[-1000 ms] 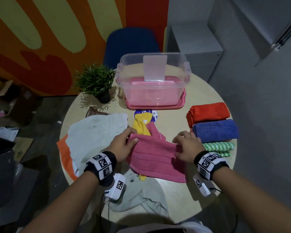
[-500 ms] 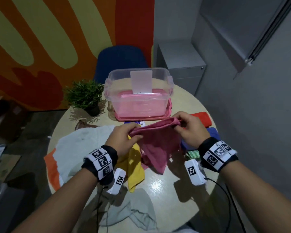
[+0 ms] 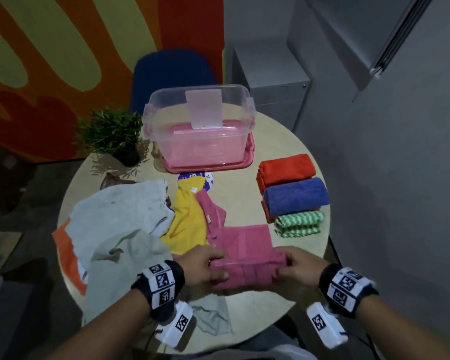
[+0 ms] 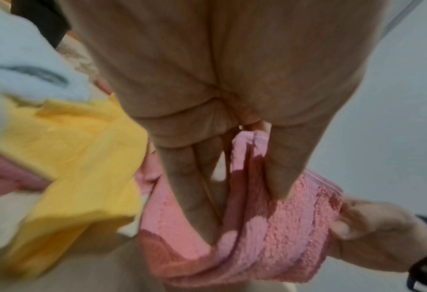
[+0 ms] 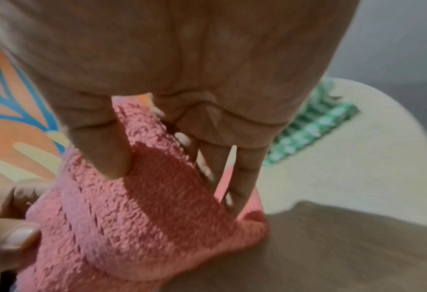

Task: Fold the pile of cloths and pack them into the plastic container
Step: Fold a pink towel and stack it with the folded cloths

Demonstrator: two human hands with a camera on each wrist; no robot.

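A pink cloth (image 3: pixel 244 242) lies on the round table (image 3: pixel 244 198), its near edge doubled over close to me. My left hand (image 3: pixel 213 266) pinches that edge at its left end, thumb on top in the left wrist view, over the pink cloth (image 4: pixel 270 227). My right hand (image 3: pixel 281 266) pinches the right end; the right wrist view shows its thumb pressed into the pink cloth (image 5: pixel 132 227). The clear plastic container (image 3: pixel 205 149) stands on a pink lid at the table's far side. Folded red (image 3: pixel 286 168), blue (image 3: pixel 296 196) and green (image 3: pixel 296 224) cloths lie at the right.
Unfolded cloths cover the table's left: yellow (image 3: pixel 187 219), pale grey (image 3: pixel 120 211), orange (image 3: pixel 68 255). A small potted plant (image 3: pixel 109 133) stands left of the container, a blue chair (image 3: pixel 172 68) behind it. Bare tabletop shows between the container and the pink cloth.
Half a second ago both hands held the pink cloth up in the air by its top edge. Now it lies on the table, and the held edge has come down near me.
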